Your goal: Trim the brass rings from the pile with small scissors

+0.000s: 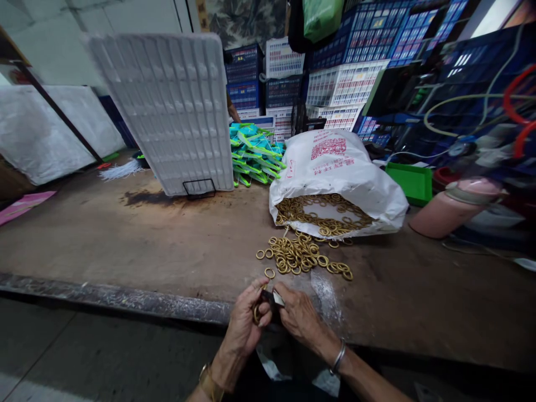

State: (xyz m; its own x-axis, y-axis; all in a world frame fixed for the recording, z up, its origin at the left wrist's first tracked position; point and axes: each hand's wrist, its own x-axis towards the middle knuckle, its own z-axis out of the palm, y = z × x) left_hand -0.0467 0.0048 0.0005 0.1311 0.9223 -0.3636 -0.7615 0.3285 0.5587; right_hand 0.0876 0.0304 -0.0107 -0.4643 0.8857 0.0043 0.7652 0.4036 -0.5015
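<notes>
Where the two hands meet over the near edge of the worn brown bench [125, 240], a small round brass ring [256, 313] shows thin and yellow. The left hand [246, 322] has its grip closed on that ring, between thumb and fingers. The right hand [300, 318], touching the left, pinches a small dark piece with a shiny face [276, 298]. Just beyond both grips lies a loose heap of brass rings [299, 255].

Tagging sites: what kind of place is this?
Likely an assembly workshop: stacked crates, a sack spilling brass rings on a bench, left hand holding a ring, right hand a small part.
</notes>
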